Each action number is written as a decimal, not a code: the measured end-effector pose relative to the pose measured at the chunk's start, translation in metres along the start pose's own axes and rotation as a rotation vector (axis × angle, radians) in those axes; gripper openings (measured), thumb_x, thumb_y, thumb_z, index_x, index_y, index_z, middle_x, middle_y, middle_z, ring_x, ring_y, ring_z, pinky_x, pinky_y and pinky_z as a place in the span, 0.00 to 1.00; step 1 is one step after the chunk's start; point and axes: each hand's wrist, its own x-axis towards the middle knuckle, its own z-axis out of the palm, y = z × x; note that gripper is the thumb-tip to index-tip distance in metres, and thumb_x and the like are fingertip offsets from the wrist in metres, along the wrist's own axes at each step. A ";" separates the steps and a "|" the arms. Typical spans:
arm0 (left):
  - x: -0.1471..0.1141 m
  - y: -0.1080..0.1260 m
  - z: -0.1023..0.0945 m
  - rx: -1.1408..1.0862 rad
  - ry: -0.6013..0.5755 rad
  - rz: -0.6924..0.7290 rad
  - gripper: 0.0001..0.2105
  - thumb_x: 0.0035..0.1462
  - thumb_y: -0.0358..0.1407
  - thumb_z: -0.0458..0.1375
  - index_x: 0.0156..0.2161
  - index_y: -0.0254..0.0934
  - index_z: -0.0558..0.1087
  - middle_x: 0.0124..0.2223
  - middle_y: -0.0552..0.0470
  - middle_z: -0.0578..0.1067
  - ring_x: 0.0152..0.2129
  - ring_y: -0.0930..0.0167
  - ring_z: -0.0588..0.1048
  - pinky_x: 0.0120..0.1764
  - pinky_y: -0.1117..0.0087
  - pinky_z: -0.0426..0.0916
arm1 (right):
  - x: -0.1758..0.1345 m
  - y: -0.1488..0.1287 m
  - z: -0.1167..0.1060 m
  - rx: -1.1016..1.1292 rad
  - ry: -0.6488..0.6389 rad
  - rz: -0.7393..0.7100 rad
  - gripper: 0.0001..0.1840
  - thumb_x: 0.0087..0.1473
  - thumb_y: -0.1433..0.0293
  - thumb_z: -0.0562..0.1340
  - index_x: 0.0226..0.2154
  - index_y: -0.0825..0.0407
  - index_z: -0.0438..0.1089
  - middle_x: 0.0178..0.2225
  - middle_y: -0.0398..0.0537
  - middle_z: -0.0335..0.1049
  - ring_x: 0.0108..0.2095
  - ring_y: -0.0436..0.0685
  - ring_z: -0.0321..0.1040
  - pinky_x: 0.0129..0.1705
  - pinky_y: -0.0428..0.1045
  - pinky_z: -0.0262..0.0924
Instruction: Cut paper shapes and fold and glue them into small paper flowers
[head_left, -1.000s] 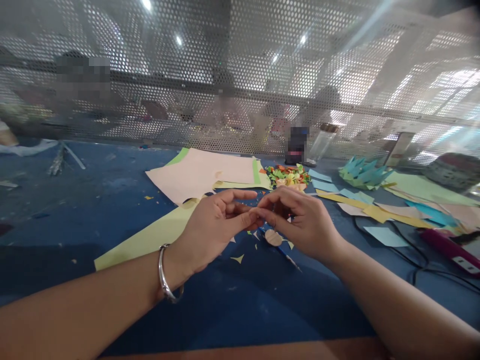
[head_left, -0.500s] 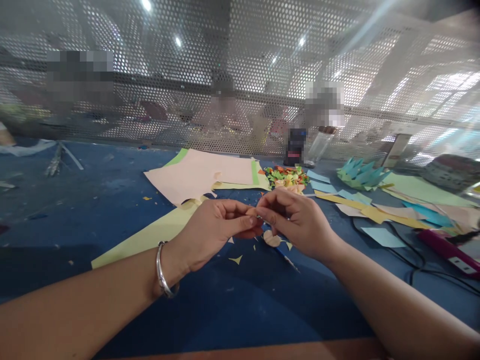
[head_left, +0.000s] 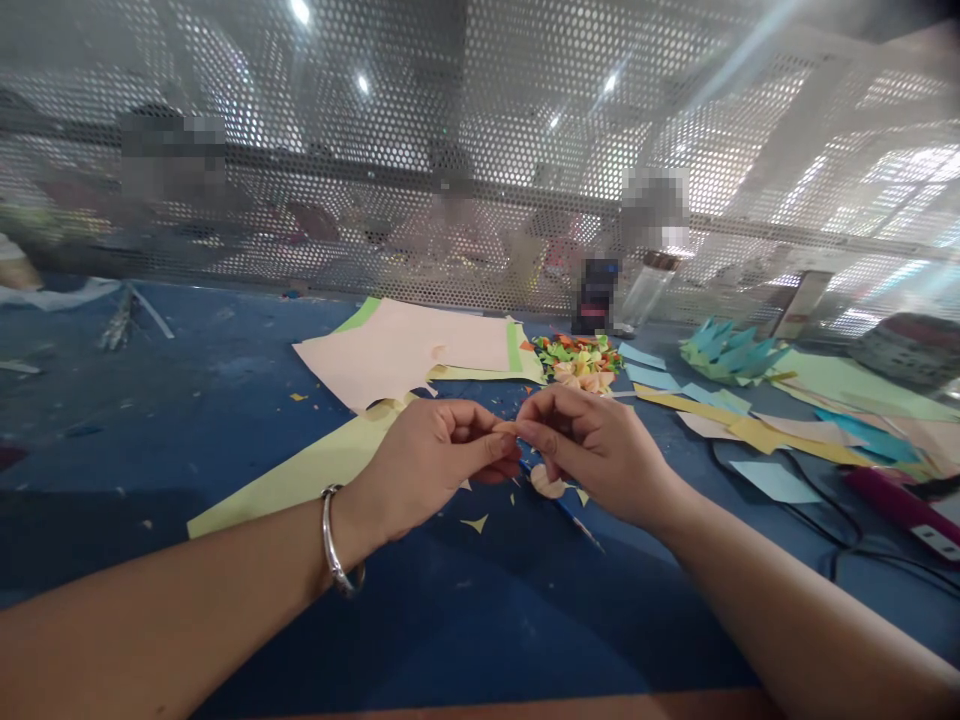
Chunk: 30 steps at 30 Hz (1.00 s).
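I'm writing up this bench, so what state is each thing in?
Left hand, pinching peach piece
Right hand, pinching peach piece
Peach piece, held between both hands, partly hidden
Pink sheet, lying, cut into at near edge
Colorful scraps, heaped loosely
Blue pen-like tool, lying, partly covered by round piece
Bracelet, worn
Blue folded paper, standing in points

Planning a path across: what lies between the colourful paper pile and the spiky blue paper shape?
In the head view, light-blue paper slips lie on the table between the paper pile and the spiky paper shape.
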 end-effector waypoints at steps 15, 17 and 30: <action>0.000 0.003 -0.002 0.179 -0.019 0.101 0.10 0.59 0.41 0.61 0.37 0.37 0.80 0.32 0.49 0.82 0.31 0.69 0.80 0.37 0.70 0.76 | 0.000 -0.001 -0.004 0.080 -0.038 0.093 0.14 0.61 0.58 0.62 0.35 0.52 0.68 0.25 0.39 0.66 0.18 0.45 0.64 0.20 0.41 0.58; 0.001 0.004 -0.001 0.202 -0.032 0.117 0.10 0.60 0.41 0.60 0.37 0.37 0.79 0.32 0.49 0.81 0.31 0.70 0.80 0.36 0.70 0.76 | 0.000 0.000 -0.005 0.082 -0.043 0.094 0.13 0.60 0.58 0.63 0.35 0.52 0.68 0.25 0.39 0.66 0.18 0.44 0.64 0.20 0.41 0.58; 0.000 0.003 0.006 0.413 0.050 0.244 0.11 0.64 0.41 0.55 0.34 0.37 0.73 0.29 0.53 0.76 0.25 0.74 0.76 0.30 0.75 0.71 | 0.002 -0.001 -0.008 0.007 0.009 0.027 0.14 0.60 0.58 0.63 0.33 0.52 0.68 0.24 0.38 0.65 0.18 0.45 0.64 0.19 0.42 0.59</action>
